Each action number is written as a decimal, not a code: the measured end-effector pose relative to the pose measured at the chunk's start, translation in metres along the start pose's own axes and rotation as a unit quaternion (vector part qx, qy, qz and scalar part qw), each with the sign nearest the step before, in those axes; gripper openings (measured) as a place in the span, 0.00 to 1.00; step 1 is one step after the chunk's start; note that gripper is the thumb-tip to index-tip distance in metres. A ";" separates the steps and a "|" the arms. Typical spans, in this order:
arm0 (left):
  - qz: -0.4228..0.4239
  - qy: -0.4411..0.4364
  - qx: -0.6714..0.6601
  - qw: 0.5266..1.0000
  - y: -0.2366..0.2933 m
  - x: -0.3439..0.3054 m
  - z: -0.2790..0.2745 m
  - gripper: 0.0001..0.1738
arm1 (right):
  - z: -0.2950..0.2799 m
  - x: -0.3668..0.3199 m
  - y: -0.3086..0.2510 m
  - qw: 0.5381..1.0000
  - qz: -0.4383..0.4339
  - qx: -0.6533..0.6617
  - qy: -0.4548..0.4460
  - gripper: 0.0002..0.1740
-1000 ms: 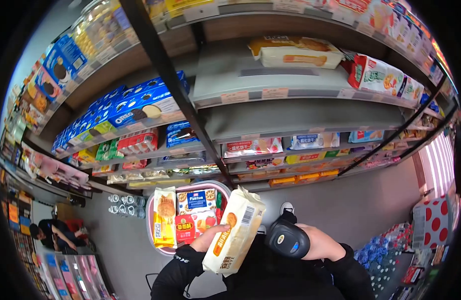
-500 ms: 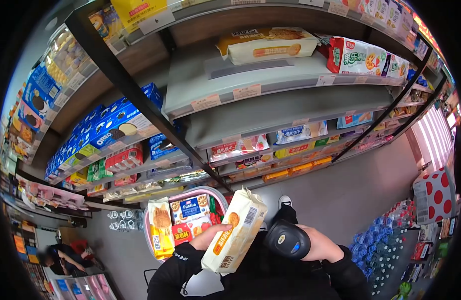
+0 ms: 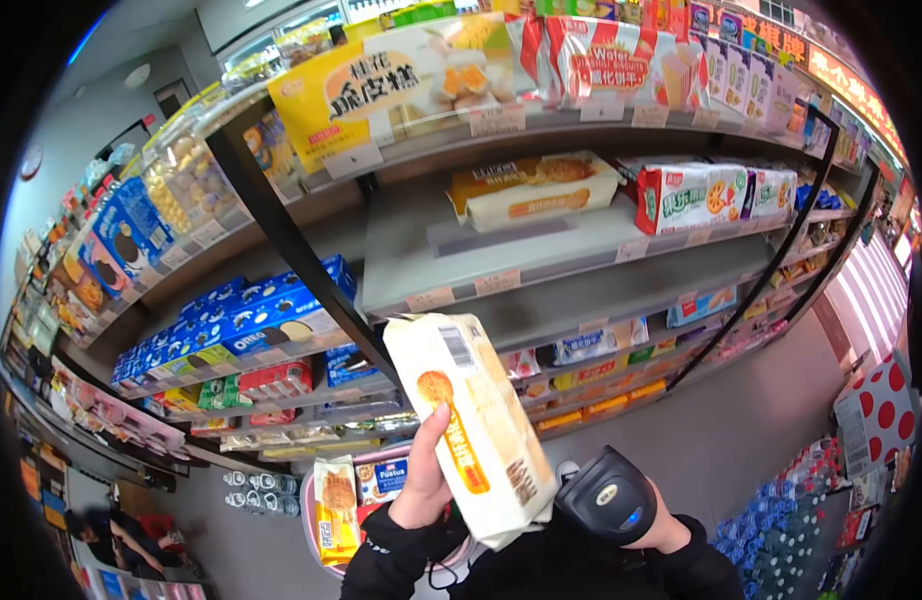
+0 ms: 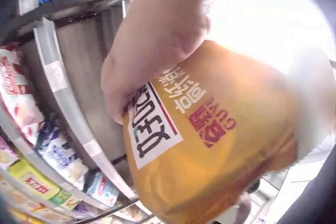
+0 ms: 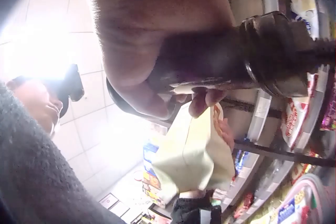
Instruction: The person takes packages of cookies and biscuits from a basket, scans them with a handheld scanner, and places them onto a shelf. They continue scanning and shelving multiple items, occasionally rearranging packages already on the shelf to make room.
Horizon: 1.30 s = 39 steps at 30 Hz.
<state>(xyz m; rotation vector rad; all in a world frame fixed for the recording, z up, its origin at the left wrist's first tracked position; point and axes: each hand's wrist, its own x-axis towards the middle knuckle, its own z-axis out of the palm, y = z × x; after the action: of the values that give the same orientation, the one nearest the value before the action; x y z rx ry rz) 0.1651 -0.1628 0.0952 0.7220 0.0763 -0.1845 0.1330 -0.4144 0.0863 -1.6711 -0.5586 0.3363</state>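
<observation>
My left hand (image 3: 421, 482) grips a long cream biscuit packet (image 3: 486, 425) by its side, thumb across the front near a printed biscuit. The packet stands tilted, its barcode end toward the shelves. In the left wrist view its orange-yellow back (image 4: 231, 145) shows, with the fingers curled at its edge. A black barcode scanner (image 3: 603, 500) with a blue light sits in my right hand (image 3: 663, 525), its head close beside the packet's lower end. The right wrist view shows the fingers wrapped round the scanner's handle (image 5: 205, 61), with the packet beyond.
A pink-rimmed basket (image 3: 309, 510) with biscuit packs stands below my left hand. Shelves ahead hold a similar packet (image 3: 541, 190), blue Oreo boxes (image 3: 281, 318) and wafer bags (image 3: 621, 65). Bottled drinks (image 3: 771, 535) stand at right; a person (image 3: 121, 540) sits at far left.
My left hand has raised the packet up and toward the shelves, so it now overlaps the lower shelf. The scanner has shifted slightly right and down; the head view has tilted upward.
</observation>
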 end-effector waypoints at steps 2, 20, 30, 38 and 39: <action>0.061 -0.013 -0.020 0.998 0.005 0.012 0.018 0.28 | -0.009 0.004 -0.009 0.999 -0.038 0.023 0.004 0.31; 0.220 0.026 -0.028 0.975 0.005 0.085 0.092 0.29 | -0.106 0.064 -0.042 0.912 -0.295 -0.251 -0.135 0.22; 0.269 0.096 -0.049 0.957 -0.001 0.105 0.116 0.29 | -0.111 0.103 -0.019 0.909 -0.312 -0.275 -0.026 0.23; 0.303 0.094 -0.050 0.947 0.016 0.111 0.110 0.28 | -0.133 0.137 -0.038 0.962 -0.175 0.112 -0.179 0.52; 0.312 0.097 -0.053 0.944 0.018 0.111 0.108 0.28 | -0.137 0.140 -0.037 0.965 -0.141 0.136 -0.174 0.50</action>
<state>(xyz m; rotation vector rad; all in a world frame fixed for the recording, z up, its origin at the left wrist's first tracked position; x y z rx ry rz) 0.2783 -0.2370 0.1733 0.6245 0.0415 0.4963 0.3144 -0.4501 0.1592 -1.2531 -0.9575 0.4785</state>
